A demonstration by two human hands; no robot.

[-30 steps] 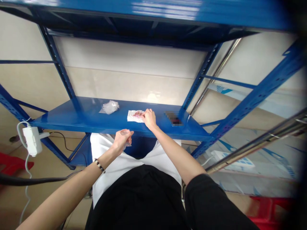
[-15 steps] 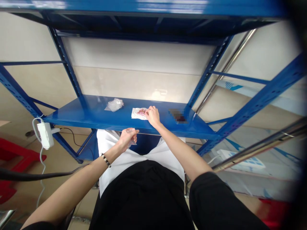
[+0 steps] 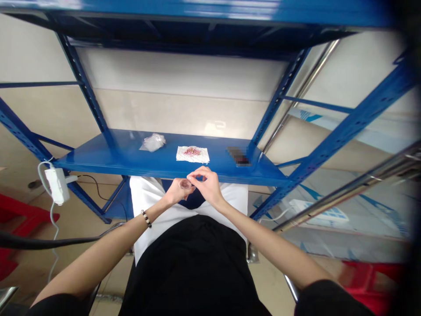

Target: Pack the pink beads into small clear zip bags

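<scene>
Beads [image 3: 192, 152]: pink heap on white tissue [image 3: 203, 158], on the blue shelf [image 3: 95, 156].
Left hand [image 3: 176, 191]: curled round a clear bag [image 3: 185, 184].
Right hand [image 3: 209, 186]: fingertips close together at the bag's mouth; cannot tell if holding anything.

White glare is thrown across the upper shelf [image 3: 148, 8] (its underside [image 3: 184, 34] is left in shadow), the right border is darkened, and one object [image 3: 239, 156] is pixelated.

clear bag [image 3: 185, 184]: mouth open, in left hand [image 3: 178, 190] | pink pieces [image 3: 191, 152]: heaped | white paper [image 3: 203, 156]: flat on shelf [image 3: 131, 159]
</scene>
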